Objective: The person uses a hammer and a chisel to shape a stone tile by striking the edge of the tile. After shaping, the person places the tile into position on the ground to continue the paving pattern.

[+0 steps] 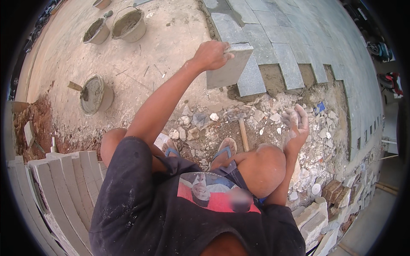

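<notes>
My left hand [213,55] grips the top edge of a grey stone paving slab [230,68], its fingers closed over it. The slab hangs tilted beside the near-left corner of the laid paving [252,81], where a bed of wet mortar [272,79] shows between the slabs' staggered ends. Out over the rubble to the right, my right hand [297,120] is raised with its dusty fingers apart and nothing in it. Between my feet and that hand, a hammer with a wooden handle [243,134] lies on the rubble.
Buckets of mortar [97,94] stand at the left, one with a wooden-handled tool in it; more buckets [129,26] are farther back. Slabs are stacked [64,183] at my lower left. Broken stone [193,133] covers the ground around my sandalled feet. Stone pieces [314,222] are piled at lower right.
</notes>
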